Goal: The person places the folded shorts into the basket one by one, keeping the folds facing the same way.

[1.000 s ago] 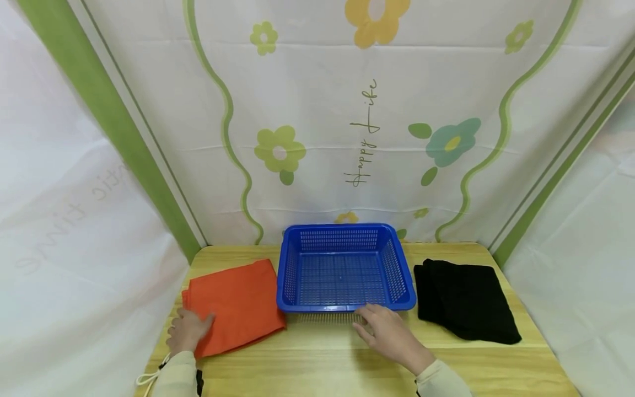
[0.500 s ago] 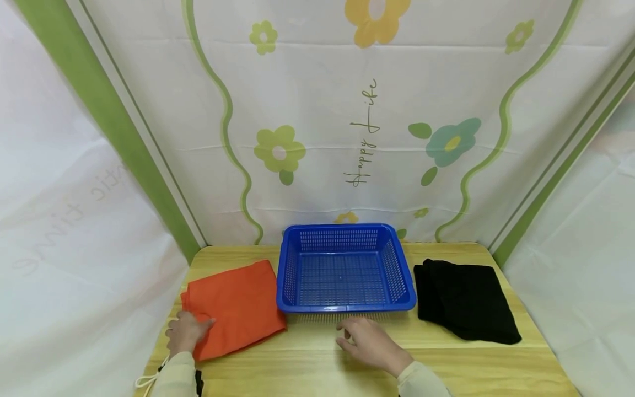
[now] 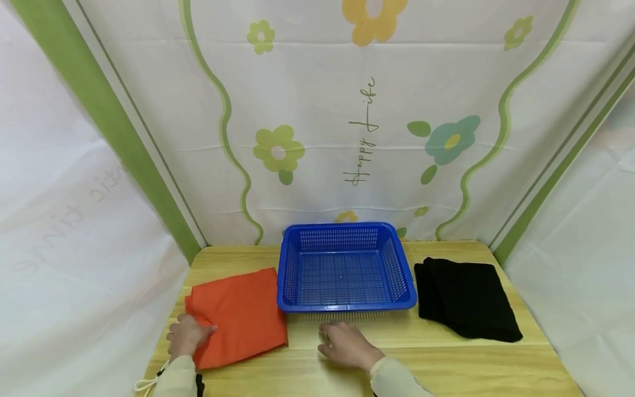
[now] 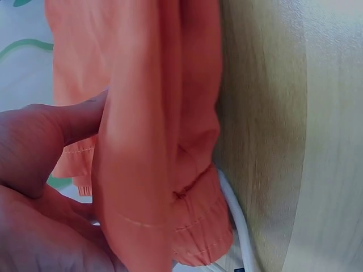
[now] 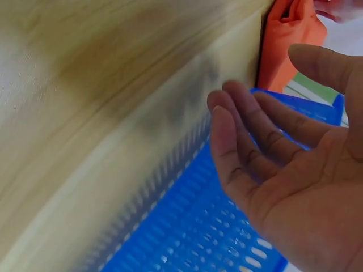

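Observation:
A folded orange garment [image 3: 243, 320] with a gathered elastic cuff [image 4: 201, 241] lies at the left of the table. My left hand [image 3: 187, 336] pinches its left edge, thumb on top and fingers underneath, as the left wrist view shows. My right hand [image 3: 347, 344] is over the table just in front of the blue basket [image 3: 347, 309], to the right of the garment. In the right wrist view its fingers [image 5: 227, 141] are relaxed and loosely bent, with nothing between them.
A folded black garment [image 3: 466, 300] lies right of the basket on the wooden table [image 3: 436, 364]. A white cord [image 4: 238, 215] hangs by the left sleeve. Behind the table rises a white curtain [image 3: 317, 182] with printed flowers.
My right hand has moved left along the basket's front toward the orange garment. The garment has shifted slightly toward me, with my left hand at its edge.

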Tool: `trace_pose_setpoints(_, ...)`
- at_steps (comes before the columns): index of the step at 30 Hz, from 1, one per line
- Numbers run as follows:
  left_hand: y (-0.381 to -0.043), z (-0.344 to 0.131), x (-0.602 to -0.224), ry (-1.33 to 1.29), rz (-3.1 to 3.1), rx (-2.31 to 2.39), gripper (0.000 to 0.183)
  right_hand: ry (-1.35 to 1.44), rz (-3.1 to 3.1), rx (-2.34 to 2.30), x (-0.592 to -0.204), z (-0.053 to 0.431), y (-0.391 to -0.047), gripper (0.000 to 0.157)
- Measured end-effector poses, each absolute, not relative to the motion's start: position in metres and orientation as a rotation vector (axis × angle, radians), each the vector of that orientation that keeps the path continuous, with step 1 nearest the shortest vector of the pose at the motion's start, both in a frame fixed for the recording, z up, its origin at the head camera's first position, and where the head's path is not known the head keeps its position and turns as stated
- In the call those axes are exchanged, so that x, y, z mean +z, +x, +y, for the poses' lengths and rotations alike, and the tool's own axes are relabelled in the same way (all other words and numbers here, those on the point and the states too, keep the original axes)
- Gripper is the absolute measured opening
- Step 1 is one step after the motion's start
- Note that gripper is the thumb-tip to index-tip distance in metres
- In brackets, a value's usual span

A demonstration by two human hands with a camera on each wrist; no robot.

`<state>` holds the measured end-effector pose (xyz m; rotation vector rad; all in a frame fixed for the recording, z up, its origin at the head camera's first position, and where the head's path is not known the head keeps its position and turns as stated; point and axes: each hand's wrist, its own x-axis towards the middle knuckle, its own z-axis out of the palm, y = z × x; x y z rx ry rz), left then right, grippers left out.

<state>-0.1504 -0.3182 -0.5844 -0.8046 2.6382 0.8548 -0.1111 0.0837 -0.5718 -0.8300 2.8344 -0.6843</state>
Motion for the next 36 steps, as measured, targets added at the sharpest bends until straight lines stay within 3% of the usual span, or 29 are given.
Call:
trace_pose_setpoints(7,-0.150,-0.318,-0.582,-0.816,2.569,0.861,0.097,-0.667,2.837,-0.710,-0.580,0.067,-0.118,0.027)
trace_pose_setpoints(15,-0.146,-0.318,-0.577,-0.736,2.541,0.821,0.092,-0.483,2.722,-0.965,-0.585,0.043,-0.127,0.062)
trace_pose_setpoints(21,-0.143,-0.320,-0.574,-0.667,2.516,0.817,0.089,-0.364,2.555,-1.233,-0.593,0.026,-0.134,0.037)
trace_pose_setpoints(29,-0.138,-0.320,-0.570,-0.638,2.498,0.950,0.083,-0.232,2.352,-1.562,-0.601,0.000,-0.136,0.030)
trace_pose_setpoints(36,-0.134,-0.321,-0.571,-0.655,2.308,1.214,0.077,-0.059,2.228,-1.696,-0.600,-0.015,-0.135,0.058)
